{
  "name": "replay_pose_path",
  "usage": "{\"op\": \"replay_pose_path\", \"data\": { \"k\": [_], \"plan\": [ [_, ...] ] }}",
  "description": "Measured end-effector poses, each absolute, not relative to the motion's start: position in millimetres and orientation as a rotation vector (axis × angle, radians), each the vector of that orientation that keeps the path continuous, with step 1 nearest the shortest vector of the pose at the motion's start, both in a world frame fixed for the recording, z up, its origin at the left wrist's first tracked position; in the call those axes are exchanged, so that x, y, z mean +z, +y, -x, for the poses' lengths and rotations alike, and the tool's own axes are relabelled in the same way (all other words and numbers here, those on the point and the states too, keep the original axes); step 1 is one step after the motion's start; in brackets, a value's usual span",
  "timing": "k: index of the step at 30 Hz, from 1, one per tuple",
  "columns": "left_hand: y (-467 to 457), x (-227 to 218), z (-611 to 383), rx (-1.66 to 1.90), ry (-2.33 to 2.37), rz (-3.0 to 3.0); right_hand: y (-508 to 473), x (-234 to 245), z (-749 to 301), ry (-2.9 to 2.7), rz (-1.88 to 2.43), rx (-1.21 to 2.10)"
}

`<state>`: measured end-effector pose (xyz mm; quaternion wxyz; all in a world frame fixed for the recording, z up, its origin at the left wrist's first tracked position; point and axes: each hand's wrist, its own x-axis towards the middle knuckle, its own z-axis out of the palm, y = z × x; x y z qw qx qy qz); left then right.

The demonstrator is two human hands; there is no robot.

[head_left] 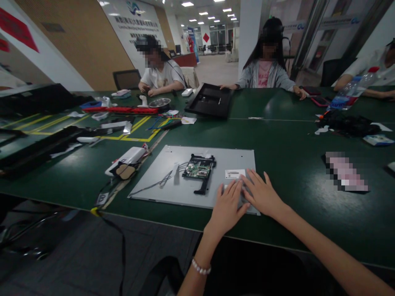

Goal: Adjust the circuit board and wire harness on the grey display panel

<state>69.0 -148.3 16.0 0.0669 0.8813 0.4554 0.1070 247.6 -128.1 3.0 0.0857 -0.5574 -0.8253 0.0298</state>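
A flat light-grey metal panel [179, 197], perhaps the back of a screen, lies on the green table in front of me. On its middle sits a black bracket [202, 187] with a green circuit board [199, 170], and grey cables [165, 179] run left from it. My left hand [226, 205], with a beaded bracelet on the wrist, rests on the panel's right part, fingers stretched out. Beside it my right hand [262, 193] lies with fingers spread, close to a white label [234, 173]. Something pale shows between the hands; I cannot make it out.
Left of the panel are a white device [131, 158] and a power strip with a cord [101, 199]. A pixelated pink thing [347, 170] lies right. Across the table sit other people, one touching a black frame [211, 100]. A bottle [352, 90] stands far right.
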Motion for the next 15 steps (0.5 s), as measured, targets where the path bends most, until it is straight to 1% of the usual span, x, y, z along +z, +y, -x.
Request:
{"op": "replay_pose_path", "data": {
  "k": [8,12,15],
  "plan": [
    [-135.0,36.1,-27.2,0.335,1.363,-2.617,-116.3,6.7,-213.7,-2.422,1.672,0.158],
    [-113.5,44.2,5.0,0.491,1.688,-2.576,-113.9,5.5,-205.0,-2.425,1.662,0.172],
    [-91.3,38.3,24.0,0.429,1.926,-2.505,-112.5,5.3,-203.5,-2.437,1.647,0.195]
  ]
}}
